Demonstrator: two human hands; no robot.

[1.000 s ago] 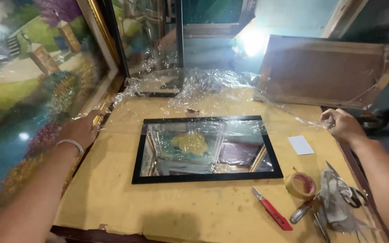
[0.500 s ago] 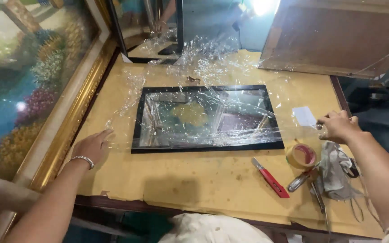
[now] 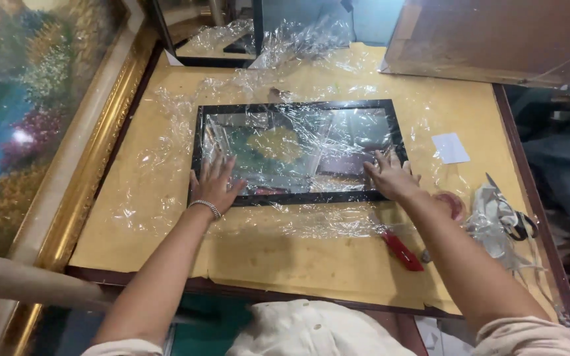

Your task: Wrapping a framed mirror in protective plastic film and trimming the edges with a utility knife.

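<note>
Left hand (image 3: 216, 183) and right hand (image 3: 390, 177) flat, fingers spread wide, pressing plastic wrap (image 3: 298, 142) over black-framed picture (image 3: 394, 125)

You get warm, even indoor light across the yellow table (image 3: 166, 244). Glare breaks up on the crinkled plastic wrap (image 3: 298, 142) over the black-framed picture (image 3: 296, 151). Beyond the table's far edge, reflections wash out. Picture corners bend slightly; focus stays fairly sharp.

Gilt-framed garden painting (image 3: 28, 125) beside table (image 3: 311, 257)
</note>
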